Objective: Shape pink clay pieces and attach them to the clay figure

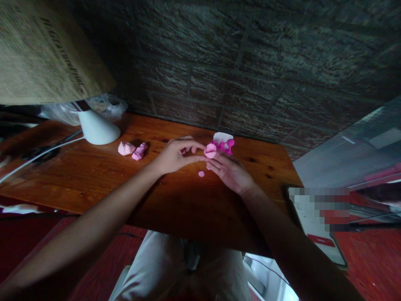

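Note:
A small pink clay piece, rounded with a fold across it like petals, is held between my hands above the table. The thumb and index finger of my left hand pinch its left side. My right hand is turned palm up, its fingertips supporting the piece from below and the right. Just beneath lies a small flat pink disc on the wood. Behind the right hand are bright magenta clay pieces beside a white item. Two pink clay lumps, one pale and one deeper pink, rest left of my hands.
A lamp with a white base and a printed shade stands at the left on the wooden table, its cable trailing left. Clear plastic bags sit behind it. A dark stone wall borders the back. A tablet-like device is at the right edge.

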`<state>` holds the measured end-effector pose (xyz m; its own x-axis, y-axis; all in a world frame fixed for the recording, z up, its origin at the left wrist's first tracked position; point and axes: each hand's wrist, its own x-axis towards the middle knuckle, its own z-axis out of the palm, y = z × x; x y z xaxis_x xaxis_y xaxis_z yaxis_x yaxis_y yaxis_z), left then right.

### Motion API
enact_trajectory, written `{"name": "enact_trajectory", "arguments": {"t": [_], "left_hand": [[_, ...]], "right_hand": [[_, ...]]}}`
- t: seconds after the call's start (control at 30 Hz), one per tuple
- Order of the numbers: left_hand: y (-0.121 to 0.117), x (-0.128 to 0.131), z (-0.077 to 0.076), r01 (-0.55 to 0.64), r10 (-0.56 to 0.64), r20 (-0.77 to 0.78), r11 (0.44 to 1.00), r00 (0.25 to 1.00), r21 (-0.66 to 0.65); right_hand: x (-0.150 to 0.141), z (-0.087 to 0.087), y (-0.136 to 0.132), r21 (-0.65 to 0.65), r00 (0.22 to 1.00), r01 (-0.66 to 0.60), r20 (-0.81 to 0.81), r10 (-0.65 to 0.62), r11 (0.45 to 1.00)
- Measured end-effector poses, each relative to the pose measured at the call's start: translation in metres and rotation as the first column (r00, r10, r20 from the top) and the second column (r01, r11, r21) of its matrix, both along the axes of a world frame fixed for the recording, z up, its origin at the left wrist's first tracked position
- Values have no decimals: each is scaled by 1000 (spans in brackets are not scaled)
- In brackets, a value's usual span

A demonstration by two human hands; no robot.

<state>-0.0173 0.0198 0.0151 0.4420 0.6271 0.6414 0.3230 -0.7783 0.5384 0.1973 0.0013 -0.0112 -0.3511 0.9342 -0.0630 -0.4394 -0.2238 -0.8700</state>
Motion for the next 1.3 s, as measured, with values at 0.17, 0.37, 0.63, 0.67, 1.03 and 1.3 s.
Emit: {"name": "enact_trajectory", "arguments": {"t": [0.17, 0.37, 0.63, 0.67, 1.03, 1.3], "left_hand": [[1, -2, -2, 64, -63, -29, 998, 998, 19], [0, -4, 0, 103, -101, -64, 994, 993, 27], [-1, -3, 3, 198, -200, -98, 980, 975, -25], [-1, -3, 3, 206, -210, -105, 977, 972, -45], [-6, -3, 3, 283, -339, -122, 899, 933, -334], [-5, -5, 1, 302, -363, -190, 909, 912, -287]], "right_hand": [[2, 5, -3, 120, 997, -6, 81, -3, 993], [10, 11, -5, 410, 948, -125, 318, -14, 903], [23, 22, -5, 521, 871, -260, 490, -35, 813], [23, 23, -5, 506, 866, -267, 500, -27, 820], [21, 31, -10, 508, 804, -324, 593, -51, 798], [26, 34, -8, 499, 729, -457, 684, -11, 736]]}}
